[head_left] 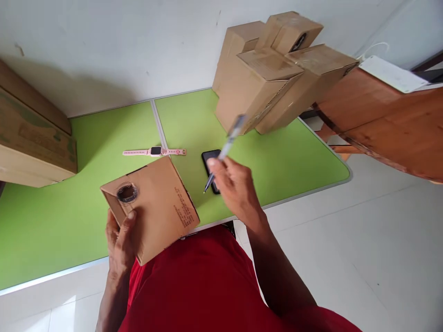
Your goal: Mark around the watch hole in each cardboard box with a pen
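Observation:
My left hand [121,237] grips the lower left side of a small cardboard box [157,203], thumb on its upper face. That face carries a dark scribbled ring around a hole or dark patch at the upper left, and lines of small print on the right. The box is tilted at the table's front edge. In my right hand [233,182] is a pen [226,147], its tip pointing down and left, a little to the right of the box. A dark phone [210,161] lies on the table, partly hidden behind that hand.
A pink-strapped smartwatch [155,151] lies stretched out on the green table [114,133]. Several cardboard boxes [263,87] are stacked at the back right. Larger cartons [34,138] stand at the left. To the right is a brown wooden surface [394,120] with a white device [392,74].

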Tool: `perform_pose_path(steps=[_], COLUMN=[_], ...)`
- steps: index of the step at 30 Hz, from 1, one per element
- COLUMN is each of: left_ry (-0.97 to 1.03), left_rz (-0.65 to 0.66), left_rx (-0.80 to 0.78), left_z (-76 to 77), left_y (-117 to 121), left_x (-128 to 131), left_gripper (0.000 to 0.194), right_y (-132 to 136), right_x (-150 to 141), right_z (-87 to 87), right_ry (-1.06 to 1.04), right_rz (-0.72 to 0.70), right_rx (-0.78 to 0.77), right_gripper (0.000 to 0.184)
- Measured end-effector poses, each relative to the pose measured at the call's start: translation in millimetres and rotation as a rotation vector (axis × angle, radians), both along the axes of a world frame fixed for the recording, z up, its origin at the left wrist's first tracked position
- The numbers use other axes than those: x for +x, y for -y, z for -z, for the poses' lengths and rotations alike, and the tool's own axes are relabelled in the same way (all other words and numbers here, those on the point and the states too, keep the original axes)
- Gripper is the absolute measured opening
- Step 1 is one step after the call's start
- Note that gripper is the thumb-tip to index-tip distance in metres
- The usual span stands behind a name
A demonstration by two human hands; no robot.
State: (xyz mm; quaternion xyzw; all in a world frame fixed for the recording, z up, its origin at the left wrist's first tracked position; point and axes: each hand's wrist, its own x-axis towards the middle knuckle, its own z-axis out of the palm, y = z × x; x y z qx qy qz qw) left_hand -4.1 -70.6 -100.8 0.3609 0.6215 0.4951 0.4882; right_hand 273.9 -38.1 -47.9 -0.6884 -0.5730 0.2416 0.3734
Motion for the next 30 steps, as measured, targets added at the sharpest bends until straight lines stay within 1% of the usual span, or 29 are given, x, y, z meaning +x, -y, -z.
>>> perform_pose_path(steps=[1,2,3,4,6,8,10,13,17,19,21,24,27,30], left_ry=[-0.015,-0.023,-0.030,-0.036,-0.046,-0.035,-0.013,0.017,0.021,0.003,-0.002,0.001,-0.010,-0.015], left_rz=[-0.029,-0.055,-0.076,-0.094,-0.115,-0.114,-0.098,-0.094,-0.074,-0.060,-0.042,0.009,0.043,0.057], left_rx=[0.012,0.028,0.046,0.068,0.098,0.092,0.071,0.057,0.041,0.035,0.035,0.045,0.053,0.080], left_z=[0.9,1.1,0.7,0.1,-1.4,-2.1,-2.4,-4.3,-9.4,-10.4,-9.7,-7.3,-5.1,-3.4], left_y=[-2,-4,-5,-6,-5,-4,-2,0,2,3,3,3,4,5], left_x=[-4,-7,-9,-10,-10,-9,-7,-1,6,7,7,7,7,6], left_gripper=[0.063,0.064,0.064,0.063,0.062,0.063,0.066,0.068,0.057,0.055,0.058,0.064,0.066,0.062], right_y=[-3,-6,-9,-11,-16,-19,-21,-21,-13,-7,-1,1,-3,-10], right_x=[1,-1,-6,-12,-25,-34,-37,-34,-25,-18,-8,6,19,31], right_z=[0.3,1.8,4.5,8.2,17.4,26.5,32.8,35.3,27.3,23.1,22.7,31.5,45.2,55.3], right_ry=[0.194,0.332,0.411,0.440,0.462,0.493,0.514,0.525,0.516,0.528,0.546,0.535,0.455,0.333], right_rz=[-0.075,-0.145,-0.196,-0.225,-0.249,-0.261,-0.257,-0.243,-0.192,-0.104,0.028,0.187,0.243,0.288], right_rx=[-0.166,-0.299,-0.387,-0.435,-0.498,-0.560,-0.599,-0.618,-0.568,-0.526,-0.509,-0.533,-0.531,-0.498], right_gripper=[0.042,0.039,0.035,0.032,0.032,0.032,0.031,0.034,0.041,0.042,0.049,0.060,0.061,0.073])
